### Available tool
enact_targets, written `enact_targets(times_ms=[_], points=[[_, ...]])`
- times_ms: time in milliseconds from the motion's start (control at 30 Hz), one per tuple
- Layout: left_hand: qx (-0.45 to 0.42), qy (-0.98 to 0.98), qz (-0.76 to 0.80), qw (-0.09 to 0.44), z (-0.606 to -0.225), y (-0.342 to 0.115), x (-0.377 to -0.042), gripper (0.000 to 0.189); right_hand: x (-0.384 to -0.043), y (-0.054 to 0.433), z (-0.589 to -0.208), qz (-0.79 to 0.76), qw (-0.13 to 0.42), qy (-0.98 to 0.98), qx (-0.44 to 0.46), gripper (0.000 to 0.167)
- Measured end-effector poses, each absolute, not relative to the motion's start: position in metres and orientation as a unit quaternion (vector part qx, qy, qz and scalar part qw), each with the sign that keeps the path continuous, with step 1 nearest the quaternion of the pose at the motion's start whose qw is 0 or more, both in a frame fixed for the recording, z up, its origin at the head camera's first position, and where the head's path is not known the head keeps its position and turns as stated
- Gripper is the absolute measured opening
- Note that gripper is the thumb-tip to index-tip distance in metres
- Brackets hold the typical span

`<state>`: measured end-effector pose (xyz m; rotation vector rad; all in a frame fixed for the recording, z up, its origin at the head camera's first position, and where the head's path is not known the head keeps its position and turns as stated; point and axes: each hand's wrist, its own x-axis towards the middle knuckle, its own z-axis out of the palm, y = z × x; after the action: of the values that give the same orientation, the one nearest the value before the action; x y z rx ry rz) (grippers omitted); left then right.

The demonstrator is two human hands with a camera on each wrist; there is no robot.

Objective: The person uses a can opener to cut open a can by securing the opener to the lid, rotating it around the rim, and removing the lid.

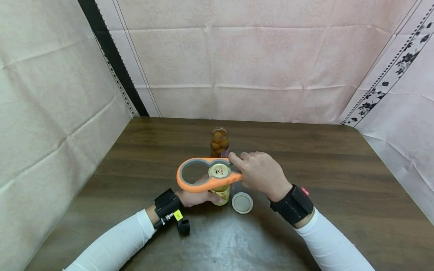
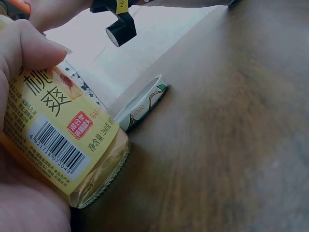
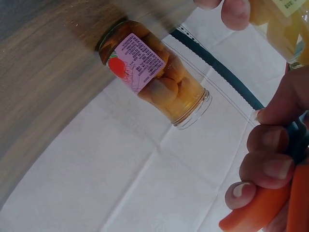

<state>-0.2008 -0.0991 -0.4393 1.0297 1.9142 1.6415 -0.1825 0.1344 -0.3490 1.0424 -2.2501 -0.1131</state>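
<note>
My left hand [image 1: 198, 197] grips a glass fruit jar [image 2: 63, 135] with a yellow label, its fingers partly hidden below an orange and grey jar opener [image 1: 181, 177]. The opener lies level over the jar, with the jar's pale lid [image 1: 219, 170] showing inside its right opening. At the opener's right end, my right hand [image 1: 262, 173] grips the orange handles, fingers curled round them in the right wrist view. Just right of the jar's base, a loose lid [image 1: 242, 203] lies on the table. Behind stands a lidless jar [image 3: 157, 72] of brownish fruit with a purple label.
The dark wooden table [image 1: 325, 169] is bounded at the back by a pale cloth [image 1: 264, 67]. More cloth hangs at the left and right sides. Black bands with small camera mounts [image 1: 293, 205] sit on both wrists.
</note>
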Motion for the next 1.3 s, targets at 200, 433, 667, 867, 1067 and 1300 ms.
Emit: enact_targets(times_ms=[200,433,667,867,1067,1300], points=[[0.383,0.673,0.596,0.213,-0.4411,-0.0998,-0.2023,0.107,-0.1845,0.1345,-0.3485,-0.047,0.322,-0.855,0.403,0.041],[0.395,0.689,0.583,0.172,-0.4431,-0.1034,-0.2054,0.105,-0.187,0.1341,-0.3482,-0.044,0.322,-0.852,0.41,0.045],[0.397,0.679,0.591,0.181,-0.4432,-0.1039,-0.2058,0.105,-0.1875,0.1331,-0.3479,-0.039,0.313,-0.858,0.406,0.044],[0.398,0.66,0.601,0.212,-0.4436,-0.1027,-0.2043,0.103,-0.1867,0.1324,-0.3482,-0.042,0.306,-0.862,0.401,0.044],[0.405,0.638,0.619,0.213,-0.445,-0.101,-0.204,0.102,-0.1848,0.1338,-0.3486,-0.048,0.312,-0.863,0.394,0.047],[0.389,0.615,0.641,0.246,-0.4457,-0.104,-0.2028,0.104,-0.1813,0.1291,-0.3472,-0.05,0.327,-0.862,0.384,0.036]])
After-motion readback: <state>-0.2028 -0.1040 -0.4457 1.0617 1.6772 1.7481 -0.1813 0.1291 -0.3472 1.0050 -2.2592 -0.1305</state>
